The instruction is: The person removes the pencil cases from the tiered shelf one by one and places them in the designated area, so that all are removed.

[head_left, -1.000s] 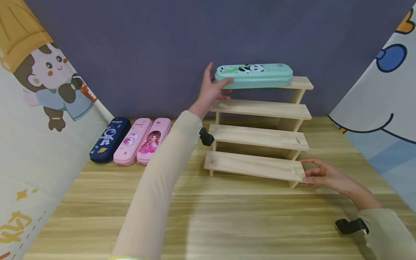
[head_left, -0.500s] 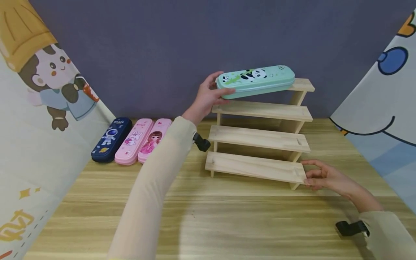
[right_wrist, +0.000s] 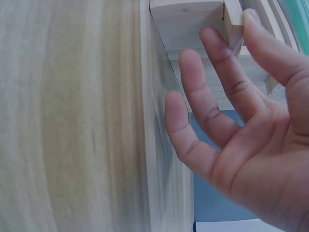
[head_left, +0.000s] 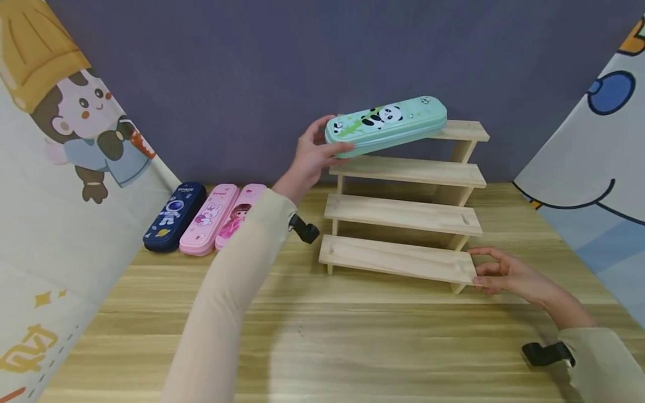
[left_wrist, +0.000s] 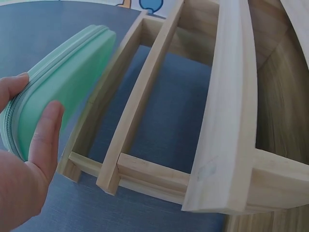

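A mint-green zippered pencil case [head_left: 390, 126] with pandas on its lid is held by its left end in my left hand [head_left: 313, 148]. The case tilts, its right end higher, in front of the top step of a wooden tiered rack [head_left: 403, 215]. In the left wrist view the green case [left_wrist: 67, 82] lies between thumb and fingers, apart from the rack's steps. My right hand [head_left: 514, 282] pinches the right end of the lowest step; the right wrist view shows thumb and a finger of this hand [right_wrist: 241, 121] at the board's edge [right_wrist: 234, 26].
Three more pencil cases lie side by side at the left: a navy astronaut case [head_left: 173, 217], a pink rabbit case [head_left: 209, 219] and a pink girl case [head_left: 242, 210], partly behind my left sleeve. A dark backdrop [head_left: 282, 67] stands right behind the rack.
My left hand has drawn the green pencil case off the top step, leftward and toward me, and its left end has dipped. The right hand stays at the rack's lowest step.
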The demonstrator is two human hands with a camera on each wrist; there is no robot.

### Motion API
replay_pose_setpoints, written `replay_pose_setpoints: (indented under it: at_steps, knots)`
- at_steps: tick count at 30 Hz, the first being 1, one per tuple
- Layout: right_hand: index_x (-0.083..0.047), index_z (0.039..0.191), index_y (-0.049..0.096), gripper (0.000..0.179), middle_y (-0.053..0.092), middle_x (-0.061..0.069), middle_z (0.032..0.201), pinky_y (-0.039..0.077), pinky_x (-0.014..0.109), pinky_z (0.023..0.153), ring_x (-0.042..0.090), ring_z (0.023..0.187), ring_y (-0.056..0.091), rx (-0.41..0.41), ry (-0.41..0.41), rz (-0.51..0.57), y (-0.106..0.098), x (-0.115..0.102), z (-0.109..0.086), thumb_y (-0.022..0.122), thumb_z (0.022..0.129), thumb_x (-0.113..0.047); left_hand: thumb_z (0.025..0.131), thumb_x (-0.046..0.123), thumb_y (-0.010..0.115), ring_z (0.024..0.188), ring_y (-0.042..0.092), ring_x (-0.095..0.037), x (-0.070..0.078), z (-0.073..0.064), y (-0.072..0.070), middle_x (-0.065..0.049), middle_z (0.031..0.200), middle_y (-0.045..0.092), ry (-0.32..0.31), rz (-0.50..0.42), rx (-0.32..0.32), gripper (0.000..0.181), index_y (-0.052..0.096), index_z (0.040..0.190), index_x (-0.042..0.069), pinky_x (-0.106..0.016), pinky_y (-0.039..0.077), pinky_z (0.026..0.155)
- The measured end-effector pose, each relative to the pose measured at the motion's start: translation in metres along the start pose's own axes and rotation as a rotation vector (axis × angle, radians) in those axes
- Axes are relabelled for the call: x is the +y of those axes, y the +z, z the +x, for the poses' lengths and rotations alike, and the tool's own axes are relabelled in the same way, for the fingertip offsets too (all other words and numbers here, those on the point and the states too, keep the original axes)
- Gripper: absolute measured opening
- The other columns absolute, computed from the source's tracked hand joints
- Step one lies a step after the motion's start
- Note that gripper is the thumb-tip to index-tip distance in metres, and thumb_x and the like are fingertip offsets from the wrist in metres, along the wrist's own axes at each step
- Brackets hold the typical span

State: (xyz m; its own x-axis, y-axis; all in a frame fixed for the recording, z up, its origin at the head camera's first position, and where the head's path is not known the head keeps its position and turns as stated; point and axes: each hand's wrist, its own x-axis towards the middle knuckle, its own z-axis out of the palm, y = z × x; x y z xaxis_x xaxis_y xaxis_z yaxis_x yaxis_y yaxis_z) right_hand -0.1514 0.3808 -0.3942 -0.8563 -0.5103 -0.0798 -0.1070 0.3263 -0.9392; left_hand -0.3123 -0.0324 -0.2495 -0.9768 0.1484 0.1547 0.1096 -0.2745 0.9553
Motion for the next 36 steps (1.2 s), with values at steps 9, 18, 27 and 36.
replay_pose_setpoints:
  at_steps: [9,18,27,36]
  knots:
    - [-0.048,0.133,0.04,0.065,0.069,-0.011,0.109,0.062,0.035,0.069,0.015,0.092,0.069,-0.005,-0.01,0.014,0.001,0.002,0.0,0.053,0.099,0.005,0.079,-0.011,0.078,0.086,0.063,-0.023,-0.002,-0.008,-0.006,-0.012,0.115,0.047,0.003,-0.024,0.033,0.076,0.048,0.143,0.014,-0.043,0.063,0.081]
    - [-0.047,0.133,0.04,0.065,0.07,-0.01,0.108,0.062,0.035,0.067,0.016,0.09,0.069,0.01,-0.005,0.006,0.001,0.001,0.0,0.053,0.099,0.006,0.078,-0.012,0.078,0.087,0.064,-0.025,0.001,-0.028,-0.02,-0.014,0.121,0.042,0.022,-0.029,0.074,0.072,0.05,0.136,0.018,-0.04,0.064,0.077]
    - [-0.044,0.135,0.041,0.062,0.07,-0.009,0.108,0.062,0.035,0.068,0.015,0.091,0.068,0.018,-0.002,0.011,0.001,0.0,0.0,0.055,0.099,0.005,0.077,-0.017,0.075,0.089,0.063,-0.025,0.003,-0.047,-0.041,-0.013,0.119,0.039,0.055,-0.093,0.107,0.07,0.05,0.134,0.016,-0.038,0.064,0.075]
    - [-0.044,0.135,0.04,0.061,0.07,-0.009,0.108,0.062,0.035,0.069,0.016,0.091,0.068,0.014,0.014,0.005,0.001,0.0,0.0,0.056,0.099,0.003,0.078,-0.021,0.071,0.089,0.062,-0.025,0.0,-0.063,-0.063,-0.011,0.118,0.037,0.133,-0.169,0.179,0.066,0.049,0.129,0.016,-0.034,0.064,0.071]
